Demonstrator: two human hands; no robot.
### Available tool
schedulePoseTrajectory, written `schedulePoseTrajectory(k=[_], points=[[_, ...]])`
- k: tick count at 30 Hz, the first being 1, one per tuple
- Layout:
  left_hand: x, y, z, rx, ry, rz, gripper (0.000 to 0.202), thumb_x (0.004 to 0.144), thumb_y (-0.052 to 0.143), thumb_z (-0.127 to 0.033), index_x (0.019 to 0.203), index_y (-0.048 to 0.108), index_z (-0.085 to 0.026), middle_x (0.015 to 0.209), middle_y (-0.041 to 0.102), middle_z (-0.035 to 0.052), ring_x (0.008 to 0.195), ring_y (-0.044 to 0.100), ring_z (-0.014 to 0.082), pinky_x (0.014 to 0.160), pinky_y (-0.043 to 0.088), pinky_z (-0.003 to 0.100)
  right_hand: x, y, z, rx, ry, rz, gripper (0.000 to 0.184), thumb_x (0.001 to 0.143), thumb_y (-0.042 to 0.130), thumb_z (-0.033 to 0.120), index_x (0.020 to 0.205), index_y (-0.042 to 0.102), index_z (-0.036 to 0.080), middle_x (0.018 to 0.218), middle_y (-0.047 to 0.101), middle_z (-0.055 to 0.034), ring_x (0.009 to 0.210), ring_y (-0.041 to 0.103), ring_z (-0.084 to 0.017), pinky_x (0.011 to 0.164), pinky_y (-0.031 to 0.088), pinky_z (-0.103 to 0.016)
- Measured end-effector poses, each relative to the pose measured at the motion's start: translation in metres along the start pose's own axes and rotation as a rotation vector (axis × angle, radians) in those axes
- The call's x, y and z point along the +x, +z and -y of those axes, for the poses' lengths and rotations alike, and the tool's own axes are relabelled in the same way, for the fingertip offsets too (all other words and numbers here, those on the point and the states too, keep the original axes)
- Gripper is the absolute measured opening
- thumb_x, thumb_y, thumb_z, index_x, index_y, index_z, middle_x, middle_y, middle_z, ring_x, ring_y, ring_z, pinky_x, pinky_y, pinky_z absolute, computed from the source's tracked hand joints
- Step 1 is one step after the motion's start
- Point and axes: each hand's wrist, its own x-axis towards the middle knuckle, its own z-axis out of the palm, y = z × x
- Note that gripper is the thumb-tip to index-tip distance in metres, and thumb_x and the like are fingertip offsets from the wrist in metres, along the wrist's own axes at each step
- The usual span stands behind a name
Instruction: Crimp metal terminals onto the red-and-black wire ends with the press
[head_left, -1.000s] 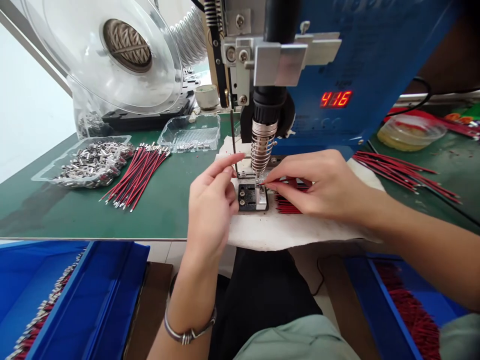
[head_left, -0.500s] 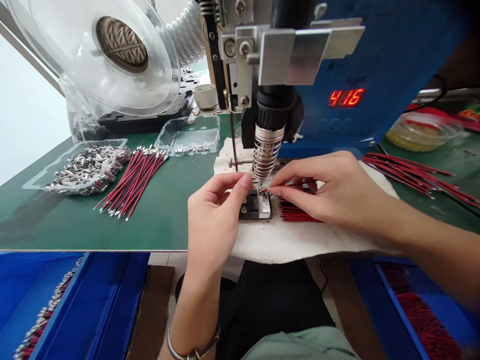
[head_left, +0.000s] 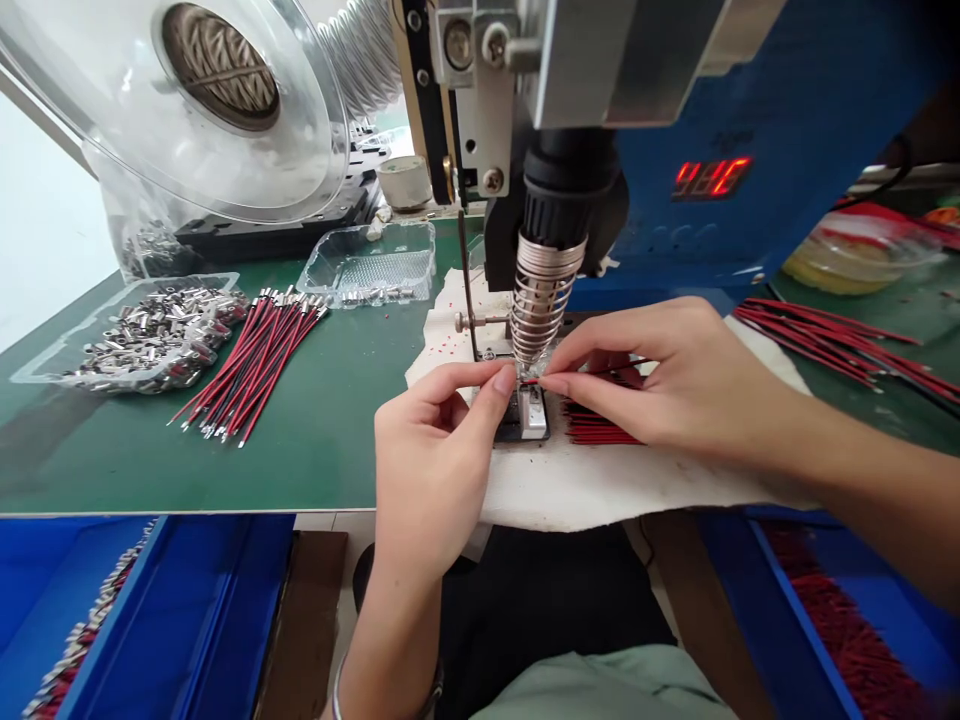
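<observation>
Red wire [head_left: 529,381] between right hand [head_left: 675,385] fingertips

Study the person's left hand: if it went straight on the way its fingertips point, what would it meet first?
Most likely the red wire held out by the right hand, just beyond the left hand and under the coiled nozzle. Depth is unclear, so the gap is hard to judge.
</observation>
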Motion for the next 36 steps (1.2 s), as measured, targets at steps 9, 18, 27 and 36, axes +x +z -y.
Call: schedulePoseTrajectory(k=[9,18,27,36], points=[[0.0004,0.001,0.0015,-0.004,0.016,-0.018,0.021,0.098,0.106,-0.044,0.098,0.095,-0.026,0.072,0.067,-0.0001,0.062,0.048,0.015,0.056,0.035,0.031,0.0007,0.0007,0.0031,-0.008,0.03,0.005,0.018,0.111,0.08,0.026,0.095,0.088,0.027,0.08,0.087,0.0012,0.06,0.071,-0.018,0.061,0.054,-0.035],[-0.0006,0.0017,0.002,-0.001,0.016,-0.03,0.024,0.099,0.105,-0.043,0.092,0.091,-0.025,0.07,0.061,-0.0019,0.059,0.043,0.0134,0.055,0.03,0.032,0.0007,0.0028,0.0035,-0.015,0.037,-0.009,0.017,0.113,0.083,0.026,0.097,0.088,0.026,0.075,0.083,0.0027,0.055,0.066,-0.016,0.066,0.056,-0.034],[-0.0008,0.0038,0.0011,-0.031,0.033,-0.032,0.014,0.098,0.099,-0.032,0.089,0.092,-0.024,0.066,0.057,-0.0026,0.057,0.039,0.012,0.054,0.025,0.032,-0.0015,0.006,0.0054,-0.019,0.054,-0.025,0.018,0.114,0.083,0.023,0.097,0.088,0.026,0.073,0.082,0.0032,0.052,0.066,-0.015,0.058,0.052,-0.033],[-0.0015,0.0042,0.0003,-0.031,0.028,-0.035,0.013,0.1,0.097,-0.03,0.09,0.092,-0.025,0.067,0.057,-0.003,0.057,0.039,0.012,0.054,0.025,0.031,-0.0011,0.0076,0.0061,-0.003,0.037,-0.035,0.018,0.11,0.082,0.019,0.094,0.086,0.026,0.078,0.084,0.003,0.054,0.067,-0.016,0.067,0.057,-0.035]])
